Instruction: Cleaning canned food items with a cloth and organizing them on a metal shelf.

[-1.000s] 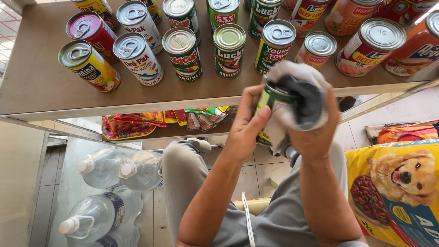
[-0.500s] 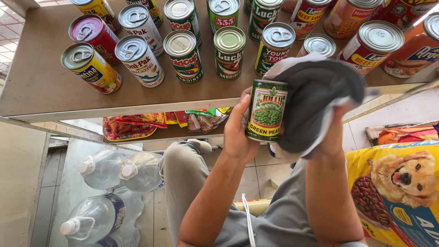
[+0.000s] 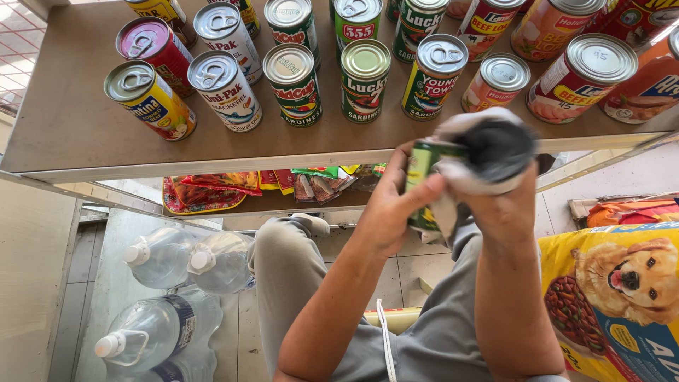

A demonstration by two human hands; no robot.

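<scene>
The left hand (image 3: 396, 212) gripped the green can (image 3: 422, 180) upright by its side, while the right hand (image 3: 498, 201) pressed a grey cloth (image 3: 495, 152) over its top

**A small grocery shop**

This is a shop that sells food and household goods. A brown shelf (image 3: 64, 134) carries rows of tinned food (image 3: 293, 83), each tin facing out with its label showing (fish, beef and vegetables, judging by the pictures on them). On the shelf below lie packets of snacks (image 3: 212, 189) in bright foil. Large water bottles (image 3: 163, 258) stand wrapped together on the tiled floor (image 3: 407, 269). At the right leans a big yellow sack of dog food (image 3: 622, 297), with another orange sack (image 3: 629, 211) just behind it.
</scene>
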